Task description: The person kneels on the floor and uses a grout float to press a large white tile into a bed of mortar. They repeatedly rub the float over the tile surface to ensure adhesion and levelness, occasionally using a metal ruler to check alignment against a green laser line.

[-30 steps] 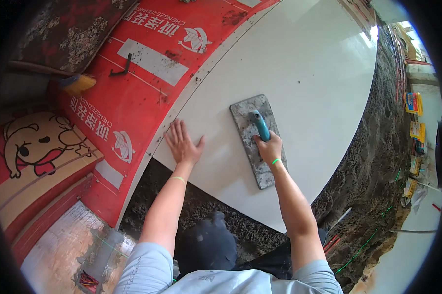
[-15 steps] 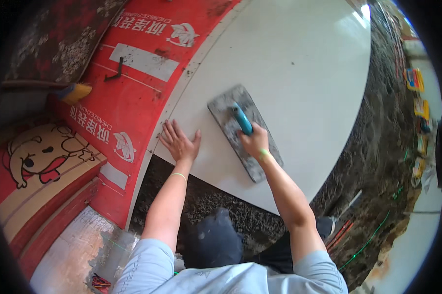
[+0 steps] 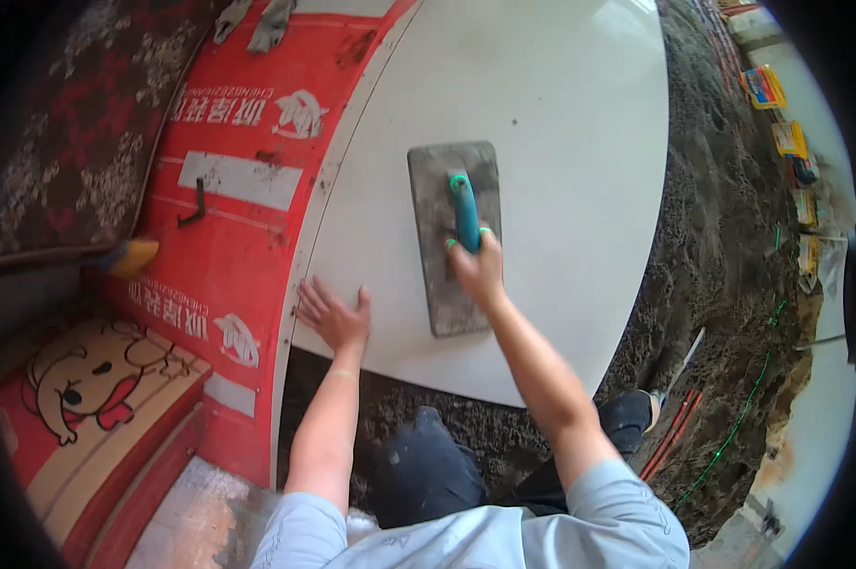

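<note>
A large white floor tile (image 3: 561, 142) lies on a dark mortar bed (image 3: 722, 256). On the tile rests a grey rectangular float (image 3: 439, 190) with a teal handle (image 3: 466, 211). My right hand (image 3: 477, 270) grips the near end of that handle. My left hand (image 3: 335, 318) is pressed flat, fingers spread, on the tile's near left edge, beside the red cardboard.
Red printed cardboard (image 3: 248, 180) lies left of the tile, with a dark bent metal piece (image 3: 193, 207) on it. A tool with a yellow end (image 3: 129, 256) lies at the left. A green string (image 3: 745, 417) runs across the mortar at the right. Coloured packages (image 3: 764, 87) line the far right edge.
The float and my right hand have shifted along the tile, away from its near edge. My left hand stays flat on the tile's left edge. The camera view has swung.
</note>
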Demonstrator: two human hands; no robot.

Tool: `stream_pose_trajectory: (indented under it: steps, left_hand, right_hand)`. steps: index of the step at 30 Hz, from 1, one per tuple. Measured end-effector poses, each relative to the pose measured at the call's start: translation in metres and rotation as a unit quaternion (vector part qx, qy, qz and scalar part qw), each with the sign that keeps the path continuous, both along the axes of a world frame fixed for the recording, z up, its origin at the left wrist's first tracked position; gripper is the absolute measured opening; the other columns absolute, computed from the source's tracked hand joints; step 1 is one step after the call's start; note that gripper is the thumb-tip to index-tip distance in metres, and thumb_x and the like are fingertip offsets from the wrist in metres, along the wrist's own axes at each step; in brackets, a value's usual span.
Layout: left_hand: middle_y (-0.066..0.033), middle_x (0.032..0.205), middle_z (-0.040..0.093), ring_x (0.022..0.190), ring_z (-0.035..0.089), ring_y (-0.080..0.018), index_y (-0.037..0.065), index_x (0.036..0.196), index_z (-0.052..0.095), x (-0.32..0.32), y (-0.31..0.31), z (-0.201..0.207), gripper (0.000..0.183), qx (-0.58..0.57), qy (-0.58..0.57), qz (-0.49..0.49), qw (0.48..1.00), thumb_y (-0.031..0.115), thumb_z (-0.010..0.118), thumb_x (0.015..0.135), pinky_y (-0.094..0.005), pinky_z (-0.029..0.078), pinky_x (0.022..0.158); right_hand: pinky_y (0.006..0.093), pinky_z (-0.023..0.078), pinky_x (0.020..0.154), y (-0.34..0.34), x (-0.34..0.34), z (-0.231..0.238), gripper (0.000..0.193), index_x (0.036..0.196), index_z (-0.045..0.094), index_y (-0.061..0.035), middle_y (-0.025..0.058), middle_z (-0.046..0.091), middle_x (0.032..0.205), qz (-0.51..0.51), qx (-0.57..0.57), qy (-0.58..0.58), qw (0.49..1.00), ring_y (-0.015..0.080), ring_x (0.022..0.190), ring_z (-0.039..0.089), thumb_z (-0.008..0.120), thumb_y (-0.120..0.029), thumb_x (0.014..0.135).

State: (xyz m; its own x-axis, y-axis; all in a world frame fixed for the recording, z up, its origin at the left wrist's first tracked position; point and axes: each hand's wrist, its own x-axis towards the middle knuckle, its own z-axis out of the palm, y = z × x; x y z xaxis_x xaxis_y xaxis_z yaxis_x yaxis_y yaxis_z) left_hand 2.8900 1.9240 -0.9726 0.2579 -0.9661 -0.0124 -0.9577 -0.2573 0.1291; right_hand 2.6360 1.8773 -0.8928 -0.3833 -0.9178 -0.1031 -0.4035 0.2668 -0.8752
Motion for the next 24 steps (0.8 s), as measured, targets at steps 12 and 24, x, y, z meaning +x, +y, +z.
stream_pose_trajectory:
  steps: [12,24]
  left_hand:
    - [-0.0238,0.155,0.029,0.147,0.021,-0.0377,-0.001,0.149,0.03,-0.008,0.009,-0.009,0.1,-0.02,-0.007,-0.012,1.0,0.061,0.064,0.078,-0.0617,0.014,0.117]
    - [-0.0231,0.156,0.027,0.147,0.023,-0.0379,0.001,0.15,0.03,-0.015,-0.003,-0.018,0.102,-0.025,-0.031,-0.005,0.999,0.063,0.063,0.076,-0.0604,0.014,0.117]
  right_hand:
    - [0.0437,0.047,0.058,-0.034,-0.037,-0.02,0.027,0.081,0.056,-0.003,0.0179,0.061,0.067,-0.101,0.01,0.037,0.994,0.0329,0.061,0.06,0.074,-0.023,0.082]
    - [0.0481,0.049,0.063,-0.028,-0.039,-0.029,0.027,0.089,0.057,-0.0006,0.0263,0.063,0.075,-0.037,0.068,0.025,0.997,0.0468,0.075,0.062,0.071,-0.023,0.082]
